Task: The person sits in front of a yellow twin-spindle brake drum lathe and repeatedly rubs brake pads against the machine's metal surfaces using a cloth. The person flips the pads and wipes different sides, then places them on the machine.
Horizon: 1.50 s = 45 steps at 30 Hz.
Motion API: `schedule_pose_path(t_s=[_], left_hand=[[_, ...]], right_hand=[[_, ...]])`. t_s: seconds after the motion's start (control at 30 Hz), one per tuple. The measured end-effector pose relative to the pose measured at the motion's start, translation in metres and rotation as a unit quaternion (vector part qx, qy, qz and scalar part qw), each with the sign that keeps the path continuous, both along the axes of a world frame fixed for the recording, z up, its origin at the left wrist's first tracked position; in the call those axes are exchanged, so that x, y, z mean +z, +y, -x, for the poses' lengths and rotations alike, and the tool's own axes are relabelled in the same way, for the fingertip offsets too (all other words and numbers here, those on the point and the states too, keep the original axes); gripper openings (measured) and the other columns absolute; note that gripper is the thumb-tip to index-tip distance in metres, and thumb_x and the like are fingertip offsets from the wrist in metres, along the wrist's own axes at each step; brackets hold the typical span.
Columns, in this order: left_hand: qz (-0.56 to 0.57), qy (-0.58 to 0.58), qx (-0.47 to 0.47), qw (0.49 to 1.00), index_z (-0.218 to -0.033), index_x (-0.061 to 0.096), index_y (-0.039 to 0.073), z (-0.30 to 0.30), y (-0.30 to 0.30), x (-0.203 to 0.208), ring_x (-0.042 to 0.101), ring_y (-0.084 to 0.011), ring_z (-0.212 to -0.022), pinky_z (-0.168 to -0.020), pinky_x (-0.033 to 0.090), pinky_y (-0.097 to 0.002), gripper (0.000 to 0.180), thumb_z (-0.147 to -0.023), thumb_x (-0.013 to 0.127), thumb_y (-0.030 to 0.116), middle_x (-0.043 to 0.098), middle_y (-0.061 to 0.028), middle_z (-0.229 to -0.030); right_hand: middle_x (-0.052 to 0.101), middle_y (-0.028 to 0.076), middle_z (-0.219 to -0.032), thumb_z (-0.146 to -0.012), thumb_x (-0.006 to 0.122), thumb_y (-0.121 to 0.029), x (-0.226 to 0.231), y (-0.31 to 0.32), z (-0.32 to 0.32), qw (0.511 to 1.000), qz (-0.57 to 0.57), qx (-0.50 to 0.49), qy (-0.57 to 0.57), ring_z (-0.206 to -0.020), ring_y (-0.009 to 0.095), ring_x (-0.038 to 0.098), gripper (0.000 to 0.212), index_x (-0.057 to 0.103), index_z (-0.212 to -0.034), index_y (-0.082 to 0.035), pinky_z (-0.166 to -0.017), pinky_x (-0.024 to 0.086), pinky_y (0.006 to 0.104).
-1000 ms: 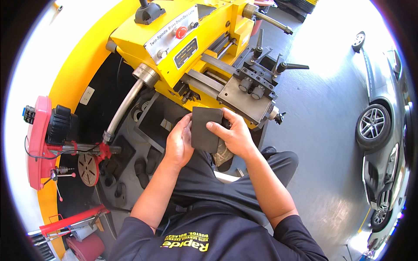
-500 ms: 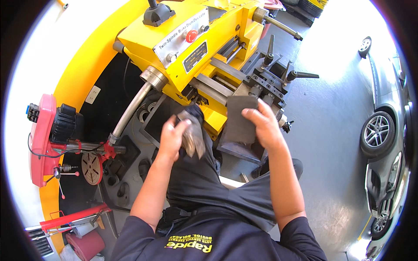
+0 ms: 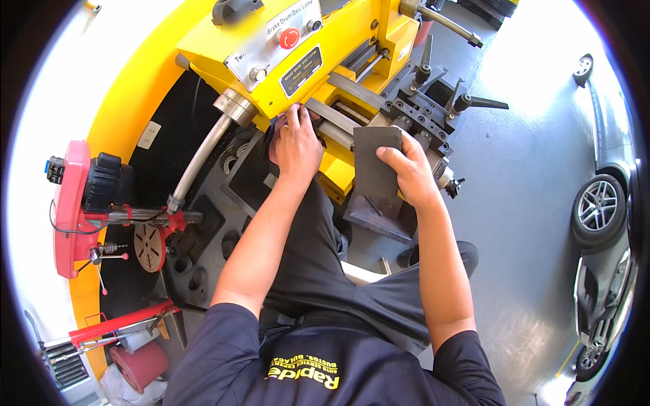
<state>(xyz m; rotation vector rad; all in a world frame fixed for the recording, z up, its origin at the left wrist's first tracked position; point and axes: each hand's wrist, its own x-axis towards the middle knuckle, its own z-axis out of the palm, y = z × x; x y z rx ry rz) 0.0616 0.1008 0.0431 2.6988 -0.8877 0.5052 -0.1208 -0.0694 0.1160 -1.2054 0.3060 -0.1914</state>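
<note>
In my right hand (image 3: 413,172) is a dark grey rectangular sheet of sandpaper (image 3: 376,162), pinched along its right edge with the thumb on its face. It is held up in front of the lathe's carriage. My left hand (image 3: 298,145) reaches to the lower front of the yellow brake lathe (image 3: 308,105), back of the hand up and fingers bent over a crumpled dark rag (image 3: 272,139). Most of the rag is hidden beneath the palm and fingers. Just left of that hand is the lathe's steel spindle (image 3: 233,105).
To the right of the sandpaper is the black tool carriage (image 3: 423,115) with lever handles. A metal tray (image 3: 379,216) lies below it. On the left stand a red drill press (image 3: 71,203) and a red jack (image 3: 122,325). Grey cars (image 3: 599,210) are parked at far right.
My left hand has moved up and forward with the rag, from above my lap to the lathe's front. My right hand still holds the sandpaper in nearly the same place. The view has shifted slightly.
</note>
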Motion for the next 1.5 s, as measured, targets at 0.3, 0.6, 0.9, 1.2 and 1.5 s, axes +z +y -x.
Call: schedule_pose_path(t_s=[0.3, 0.6, 0.9, 1.2, 1.5], left_hand=[[-0.028, 0.032, -0.053, 0.998, -0.161, 0.057, 0.014, -0.014, 0.025, 0.004, 0.066, -0.0337, -0.139, -0.104, 0.058, -0.0556, 0.063, -0.099, 0.058, 0.011, 0.051, -0.0071, -0.173], [-0.078, 0.089, -0.05, 0.992, -0.163, 0.053, 0.007, 0.005, 0.037, 0.017, 0.069, -0.0319, -0.137, -0.104, 0.062, -0.0461, 0.063, -0.1, 0.055, 0.011, 0.053, -0.0109, -0.17], [0.011, 0.146, -0.15, 0.978, -0.159, 0.056, 0.002, -0.013, 0.041, 0.01, 0.046, -0.0321, -0.159, -0.131, 0.04, -0.0404, 0.066, -0.093, 0.051, -0.001, 0.048, -0.0161, -0.172], [0.575, 0.616, -0.061, 0.535, -0.139, 0.068, 0.002, 0.001, 0.161, 0.025, 0.076, -0.0271, -0.104, -0.097, 0.061, -0.0426, 0.05, -0.09, 0.054, 0.005, 0.076, -0.014, -0.12], [0.58, 0.741, 0.03, 0.338, -0.135, 0.071, 0.001, 0.059, 0.187, -0.015, 0.078, -0.0321, -0.114, -0.107, 0.061, -0.0471, 0.043, -0.107, 0.067, 0.033, 0.08, -0.0166, -0.127]], right_hand=[[0.075, 0.004, -0.114, -0.102, 0.066, -0.012, -0.011, -0.009, 0.001, 0.999, 0.004, 0.009, -0.035, -0.1, 0.011, 0.07, 0.033, 0.067, -0.133, 0.0, -0.09, 0.06, 0.0318], [0.074, 0.004, -0.113, -0.102, 0.067, -0.011, -0.02, -0.004, 0.003, 0.999, 0.011, -0.015, -0.051, -0.097, 0.012, 0.07, 0.031, 0.068, -0.131, -0.001, -0.087, 0.06, 0.0322], [0.075, 0.005, -0.111, -0.103, 0.064, -0.009, -0.013, 0.001, 0.002, 0.998, -0.016, -0.04, -0.051, -0.091, 0.013, 0.072, 0.029, 0.068, -0.131, -0.002, -0.08, 0.063, 0.0329], [0.075, 0.005, -0.11, -0.102, 0.066, -0.011, -0.011, 0.0, 0.002, 0.999, -0.013, -0.038, -0.037, -0.091, 0.014, 0.074, 0.028, 0.067, -0.129, -0.003, -0.081, 0.064, 0.0334], [0.075, 0.006, -0.112, -0.102, 0.066, -0.011, -0.005, 0.006, 0.003, 0.998, -0.027, -0.048, -0.031, -0.096, 0.014, 0.074, 0.029, 0.067, -0.13, -0.003, -0.086, 0.063, 0.033]])
